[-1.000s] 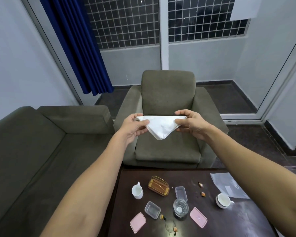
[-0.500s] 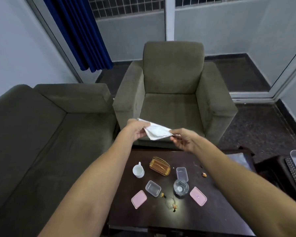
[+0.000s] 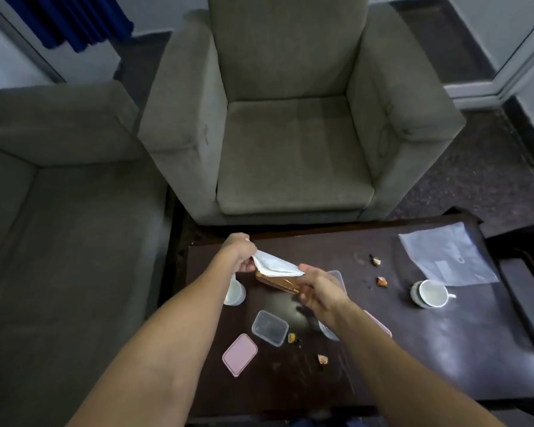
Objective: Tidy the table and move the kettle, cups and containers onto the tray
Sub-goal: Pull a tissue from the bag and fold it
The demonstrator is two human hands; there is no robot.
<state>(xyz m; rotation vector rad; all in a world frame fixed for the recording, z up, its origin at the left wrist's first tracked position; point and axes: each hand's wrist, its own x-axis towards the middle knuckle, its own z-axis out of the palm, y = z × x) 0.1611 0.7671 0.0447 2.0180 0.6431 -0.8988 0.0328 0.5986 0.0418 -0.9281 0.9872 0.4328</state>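
Observation:
Both hands hold a folded white napkin [image 3: 275, 266] just above a golden napkin holder [image 3: 278, 283] on the dark table [image 3: 444, 349]. My left hand [image 3: 241, 254] grips its far left corner; my right hand [image 3: 318, 291] pinches its right end. A white cup [image 3: 234, 292] stands beside my left wrist. A second white cup on a saucer [image 3: 430, 293] sits at the right. A clear container [image 3: 269, 328] and a pink lid [image 3: 240, 354] lie in the middle. My right arm partly hides a glass [image 3: 329, 331], another container [image 3: 336, 277] and another pink lid [image 3: 379, 325].
A clear plastic bag [image 3: 447, 254] lies at the table's far right corner. Small crumpled wrappers [image 3: 382, 281] are scattered over the tabletop. A grey armchair [image 3: 293, 124] stands beyond the table and a grey sofa [image 3: 59, 226] runs along the left.
The view has tilted down toward the table. Both hands have lowered the napkin from in front of the armchair to just above the golden holder, folding it smaller on the way.

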